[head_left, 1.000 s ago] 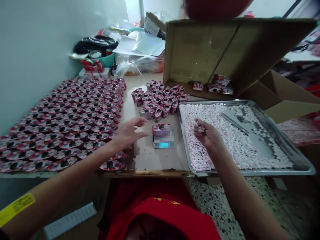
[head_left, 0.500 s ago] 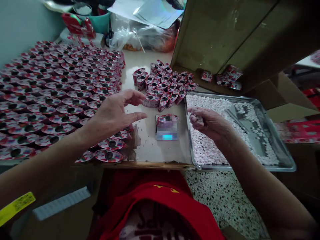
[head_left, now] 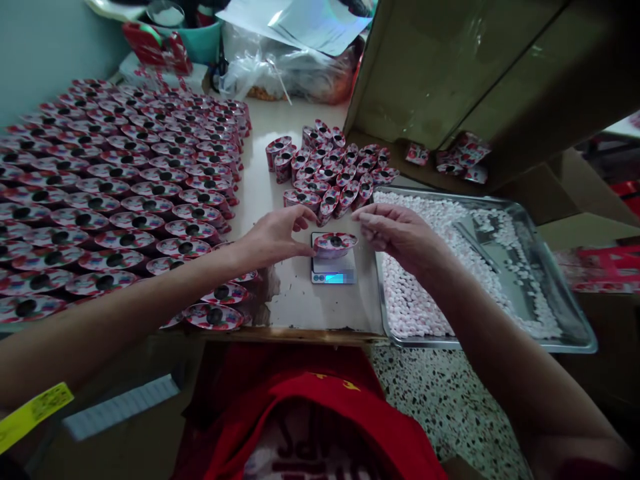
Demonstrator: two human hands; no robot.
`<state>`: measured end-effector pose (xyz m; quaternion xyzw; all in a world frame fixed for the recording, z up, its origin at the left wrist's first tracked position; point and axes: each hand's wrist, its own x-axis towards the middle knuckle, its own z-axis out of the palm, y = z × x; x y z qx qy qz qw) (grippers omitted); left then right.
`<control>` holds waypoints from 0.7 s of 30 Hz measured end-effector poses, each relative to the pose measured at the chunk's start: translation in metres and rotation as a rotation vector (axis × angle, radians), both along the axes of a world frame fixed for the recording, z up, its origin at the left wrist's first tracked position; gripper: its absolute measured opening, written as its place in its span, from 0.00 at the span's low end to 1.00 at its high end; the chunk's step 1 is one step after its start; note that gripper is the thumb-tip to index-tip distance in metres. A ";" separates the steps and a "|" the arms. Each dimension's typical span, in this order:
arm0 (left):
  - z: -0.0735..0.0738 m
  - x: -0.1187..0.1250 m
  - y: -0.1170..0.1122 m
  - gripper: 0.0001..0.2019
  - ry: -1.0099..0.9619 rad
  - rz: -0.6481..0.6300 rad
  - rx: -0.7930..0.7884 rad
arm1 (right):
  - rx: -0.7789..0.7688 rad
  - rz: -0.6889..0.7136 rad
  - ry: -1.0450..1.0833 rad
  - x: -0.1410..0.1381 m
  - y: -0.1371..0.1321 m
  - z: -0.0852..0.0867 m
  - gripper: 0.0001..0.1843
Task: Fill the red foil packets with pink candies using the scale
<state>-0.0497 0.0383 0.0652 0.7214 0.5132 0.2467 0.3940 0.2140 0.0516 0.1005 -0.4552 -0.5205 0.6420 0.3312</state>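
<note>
On a small digital scale [head_left: 320, 272] with a lit blue display stands one red-and-white printed oval container [head_left: 334, 244], with a dark hole in its top. My left hand [head_left: 280, 237] is open, its thumb close to the container's left side; whether it touches I cannot tell. To the right of the scale, my right hand [head_left: 400, 233] is closed in a pinch, apparently around a few small white pellets, mostly hidden by the fingers. Beneath that hand lies a metal tray [head_left: 575, 327] spread with many white pellets [head_left: 420, 300].
Rows of similar containers [head_left: 125, 187] cover the table's left side. A smaller cluster [head_left: 330, 167] stands behind the scale. A large cardboard box [head_left: 440, 73] on its side holds several containers. A flat metal scraper [head_left: 475, 245] rests in the tray. Plastic bags [head_left: 290, 70] lie at the back.
My right hand has moved left from above the tray towards the scale. My left hand has moved right, its thumb now near the container on the scale.
</note>
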 end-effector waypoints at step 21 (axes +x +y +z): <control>0.002 -0.030 0.009 0.27 0.013 -0.021 -0.012 | -0.103 -0.223 0.020 0.080 0.025 -0.014 0.16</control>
